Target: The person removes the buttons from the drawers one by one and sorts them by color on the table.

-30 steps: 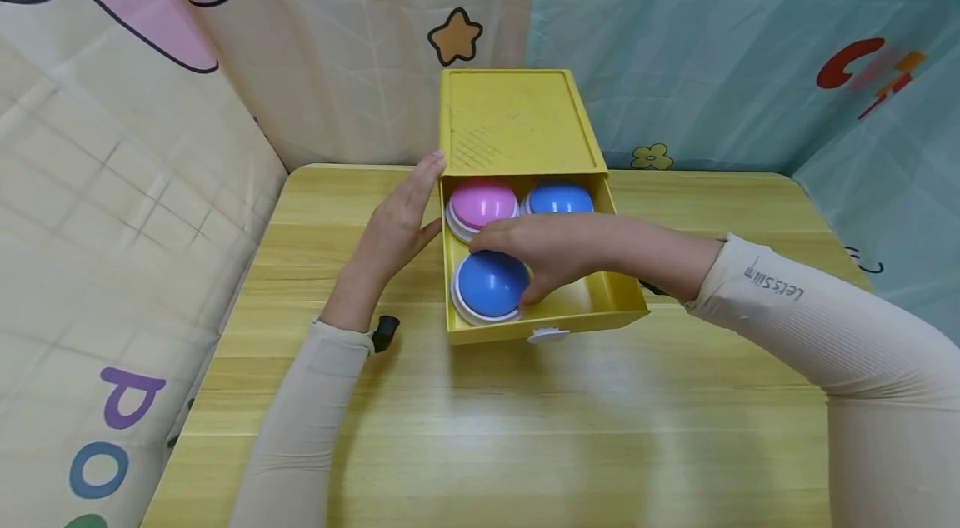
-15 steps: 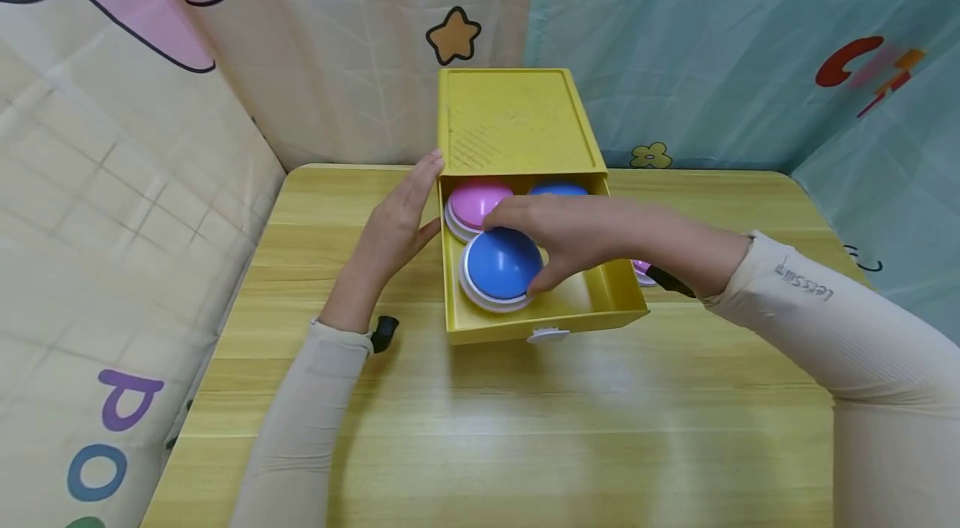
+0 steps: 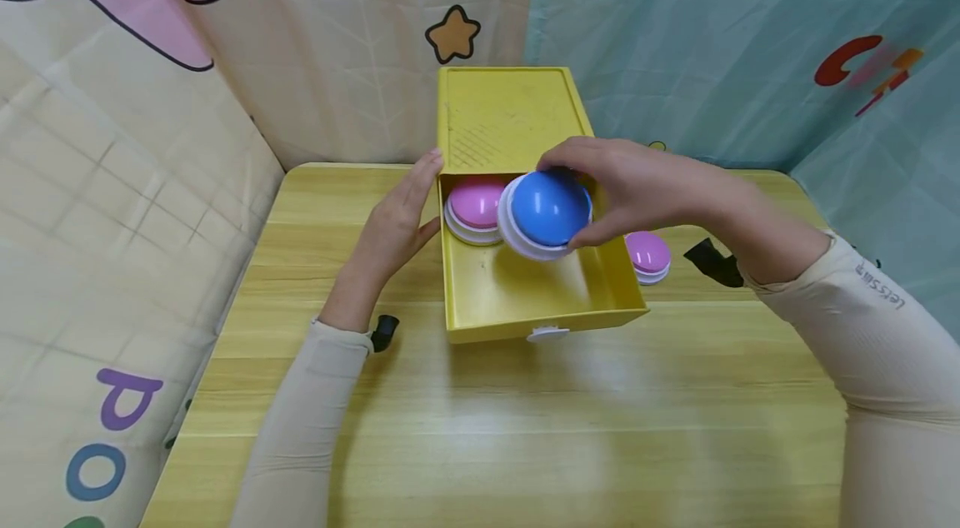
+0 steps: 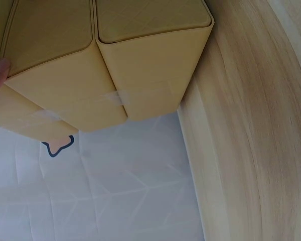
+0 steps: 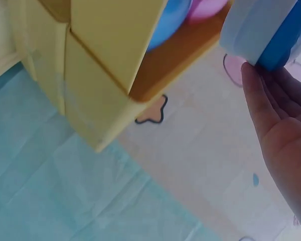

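The right hand (image 3: 637, 186) pinches a blue dome (image 3: 546, 213) by its white rim, lifted above the open yellow drawer (image 3: 540, 295). The left hand (image 3: 390, 228) rests flat-fingered against the drawer's left wall. One pink dome (image 3: 647, 255) already sits on the table (image 3: 525, 428) by the drawer's right side, and another pink one (image 3: 474, 207) (plus a partly hidden blue one) remains inside at the back.

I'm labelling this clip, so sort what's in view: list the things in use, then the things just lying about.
In use:
- blue dome-shaped button with a white base, gripped by the right hand above the drawer
- open yellow plastic drawer
- left hand, flat against the drawer unit's side

Lying about:
- pink dome button in the drawer
- pink dome button on the wooden table
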The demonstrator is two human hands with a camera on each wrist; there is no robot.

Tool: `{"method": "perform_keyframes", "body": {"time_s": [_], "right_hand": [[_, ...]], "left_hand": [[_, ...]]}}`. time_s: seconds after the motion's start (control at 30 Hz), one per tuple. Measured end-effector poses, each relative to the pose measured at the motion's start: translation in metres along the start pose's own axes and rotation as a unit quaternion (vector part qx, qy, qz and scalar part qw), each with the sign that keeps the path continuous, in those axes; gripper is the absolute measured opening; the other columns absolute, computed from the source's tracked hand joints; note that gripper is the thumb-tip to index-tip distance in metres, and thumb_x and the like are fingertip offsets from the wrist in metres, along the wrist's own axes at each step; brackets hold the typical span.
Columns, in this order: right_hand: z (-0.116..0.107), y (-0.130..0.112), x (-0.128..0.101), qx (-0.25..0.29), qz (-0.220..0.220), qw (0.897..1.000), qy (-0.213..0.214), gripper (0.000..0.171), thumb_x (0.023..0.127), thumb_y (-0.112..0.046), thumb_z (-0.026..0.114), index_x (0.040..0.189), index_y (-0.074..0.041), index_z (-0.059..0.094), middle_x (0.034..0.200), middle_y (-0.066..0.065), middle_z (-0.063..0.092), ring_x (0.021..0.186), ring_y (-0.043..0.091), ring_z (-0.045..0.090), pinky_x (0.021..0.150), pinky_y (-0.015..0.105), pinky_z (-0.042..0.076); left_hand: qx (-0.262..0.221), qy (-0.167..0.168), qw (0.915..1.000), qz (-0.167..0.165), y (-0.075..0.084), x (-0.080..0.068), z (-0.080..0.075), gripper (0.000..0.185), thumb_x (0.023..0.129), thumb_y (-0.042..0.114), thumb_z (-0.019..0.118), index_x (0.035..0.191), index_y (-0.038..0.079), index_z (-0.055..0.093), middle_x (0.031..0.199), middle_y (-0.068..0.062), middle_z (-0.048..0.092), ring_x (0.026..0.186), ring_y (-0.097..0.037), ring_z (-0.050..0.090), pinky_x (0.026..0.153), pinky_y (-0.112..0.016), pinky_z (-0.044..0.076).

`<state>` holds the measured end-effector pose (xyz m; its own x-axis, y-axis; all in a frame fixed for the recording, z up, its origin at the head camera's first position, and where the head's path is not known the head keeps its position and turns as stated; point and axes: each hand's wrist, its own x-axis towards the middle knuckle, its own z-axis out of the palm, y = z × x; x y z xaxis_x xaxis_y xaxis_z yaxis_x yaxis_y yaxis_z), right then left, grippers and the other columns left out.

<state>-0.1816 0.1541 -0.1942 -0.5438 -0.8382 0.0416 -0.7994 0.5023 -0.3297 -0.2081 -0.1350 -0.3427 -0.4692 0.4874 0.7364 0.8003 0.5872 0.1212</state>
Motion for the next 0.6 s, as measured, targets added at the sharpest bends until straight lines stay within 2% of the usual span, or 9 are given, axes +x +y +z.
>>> {"method": "perform_keyframes", "body": {"time_s": [0.17, 0.37, 0.47, 0.6], "right_hand": [[-0.013, 0.011, -0.019, 0.008, 0.029, 0.999, 0.036, 0.070, 0.063, -0.020, 0.082, 0.120, 0.002, 0.047, 0.115, 0.008, 0.051, 0.103, 0.022, 0.049, 0.088, 0.039, 0.044], [-0.025, 0.025, -0.043, 0.023, 0.087, 0.993, 0.070, 0.074, 0.064, -0.016, 0.082, 0.124, 0.001, 0.044, 0.118, 0.011, 0.049, 0.104, 0.027, 0.049, 0.087, 0.045, 0.043], [-0.026, 0.037, -0.055, 0.027, 0.123, 0.988, 0.089, 0.073, 0.064, -0.015, 0.082, 0.125, -0.001, 0.044, 0.118, 0.010, 0.048, 0.105, 0.027, 0.047, 0.089, 0.029, 0.042], [-0.026, 0.057, -0.074, 0.030, 0.181, 0.977, 0.113, 0.077, 0.065, -0.016, 0.081, 0.128, 0.000, 0.041, 0.121, 0.011, 0.046, 0.108, 0.028, 0.045, 0.078, 0.006, 0.034]], "left_hand": [[0.002, -0.004, 1.0000, 0.001, -0.001, 0.001, 0.000, 0.086, 0.067, -0.010, 0.072, 0.137, -0.001, 0.023, 0.142, -0.016, 0.028, 0.129, -0.022, 0.027, 0.103, -0.031, 0.029], [0.004, -0.010, 0.9999, -0.005, 0.000, 0.000, 0.000, 0.085, 0.068, -0.009, 0.072, 0.137, 0.000, 0.023, 0.142, -0.015, 0.028, 0.129, -0.022, 0.027, 0.103, -0.031, 0.029], [0.005, -0.012, 0.9999, -0.007, 0.000, 0.000, 0.000, 0.086, 0.068, -0.009, 0.072, 0.138, 0.000, 0.023, 0.142, -0.015, 0.028, 0.129, -0.022, 0.027, 0.103, -0.031, 0.029], [0.007, -0.014, 0.9998, -0.008, 0.000, -0.001, 0.000, 0.086, 0.068, -0.009, 0.072, 0.138, 0.001, 0.022, 0.143, -0.015, 0.027, 0.130, -0.022, 0.026, 0.104, -0.031, 0.028]]}}
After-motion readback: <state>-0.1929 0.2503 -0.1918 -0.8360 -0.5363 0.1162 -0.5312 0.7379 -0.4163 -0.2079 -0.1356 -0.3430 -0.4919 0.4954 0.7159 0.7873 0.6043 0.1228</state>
